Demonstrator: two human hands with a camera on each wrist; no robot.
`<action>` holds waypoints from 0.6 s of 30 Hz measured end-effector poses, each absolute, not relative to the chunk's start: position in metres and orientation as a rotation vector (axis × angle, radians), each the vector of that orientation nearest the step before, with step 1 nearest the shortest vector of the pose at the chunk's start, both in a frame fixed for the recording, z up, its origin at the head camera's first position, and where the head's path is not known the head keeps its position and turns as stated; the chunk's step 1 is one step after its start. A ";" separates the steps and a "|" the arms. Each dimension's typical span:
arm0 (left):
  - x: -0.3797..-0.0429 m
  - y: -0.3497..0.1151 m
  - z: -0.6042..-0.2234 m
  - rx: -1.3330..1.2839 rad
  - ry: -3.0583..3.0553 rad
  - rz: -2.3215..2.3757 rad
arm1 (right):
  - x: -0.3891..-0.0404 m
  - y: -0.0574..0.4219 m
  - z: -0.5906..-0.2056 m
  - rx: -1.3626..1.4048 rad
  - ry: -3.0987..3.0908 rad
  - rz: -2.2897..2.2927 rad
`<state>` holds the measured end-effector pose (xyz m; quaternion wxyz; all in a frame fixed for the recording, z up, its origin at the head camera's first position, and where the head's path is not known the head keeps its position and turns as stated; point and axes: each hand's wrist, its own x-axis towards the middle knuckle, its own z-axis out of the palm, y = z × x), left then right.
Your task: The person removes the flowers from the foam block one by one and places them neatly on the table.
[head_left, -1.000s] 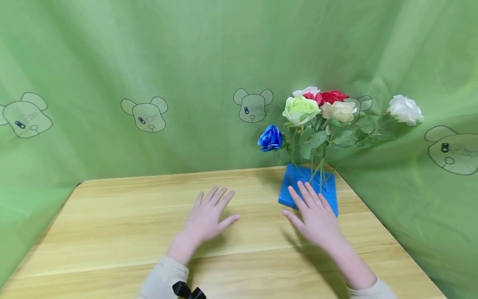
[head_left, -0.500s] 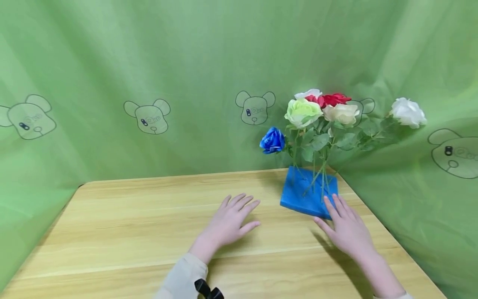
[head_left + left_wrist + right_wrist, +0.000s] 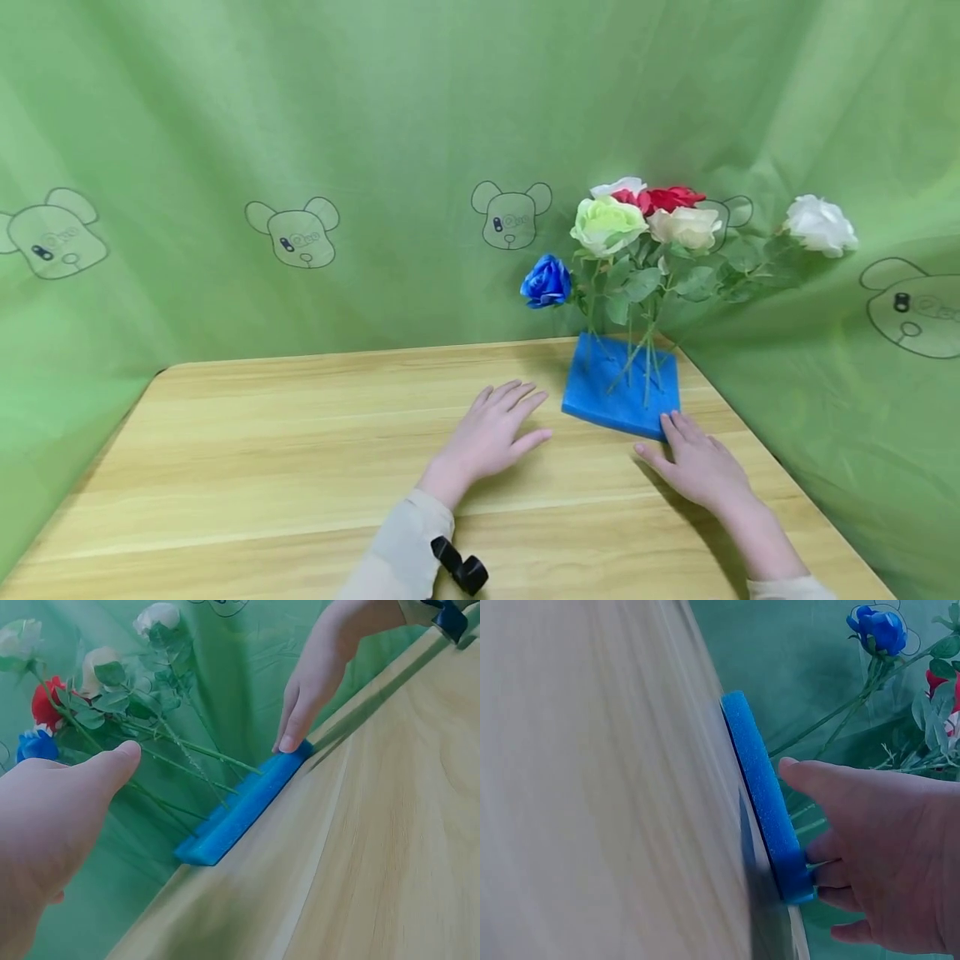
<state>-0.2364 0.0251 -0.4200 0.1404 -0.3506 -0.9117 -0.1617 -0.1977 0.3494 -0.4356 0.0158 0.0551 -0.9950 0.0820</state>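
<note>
A blue foam block lies at the back right of the table, with several artificial roses standing in it on thin green stems. Among them are a blue rose, a pale green rose, a red rose, a cream rose and a white rose leaning far right. My right hand has its fingertips at the block's near right corner, fingers extended. To the left of the block, my left hand hovers over the wood with fingers spread, holding nothing.
The wooden table has its back edge along a green curtain printed with bear heads. More curtain hangs close on the right side. A black strap piece sits on the left sleeve.
Both hands have moved to the right. The right hand has drawn back from over the block to its near right corner, while the left has come closer to the block.
</note>
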 end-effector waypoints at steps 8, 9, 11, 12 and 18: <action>-0.251 0.042 -0.425 -0.981 -2.634 -0.595 | -0.211 0.348 -0.424 0.203 -3.159 0.252; -0.254 0.044 -0.425 -0.978 -2.628 -0.623 | -0.213 0.347 -0.421 0.195 -3.178 0.247; -0.258 0.050 -0.426 -0.977 -2.613 -0.688 | -0.217 0.347 -0.416 0.170 -3.227 0.242; -0.260 0.052 -0.427 -0.977 -2.605 -0.723 | -0.218 0.347 -0.413 0.160 -3.248 0.237; -0.265 0.068 -0.430 -0.939 -2.624 -0.997 | -0.219 0.347 -0.403 0.143 -3.306 0.217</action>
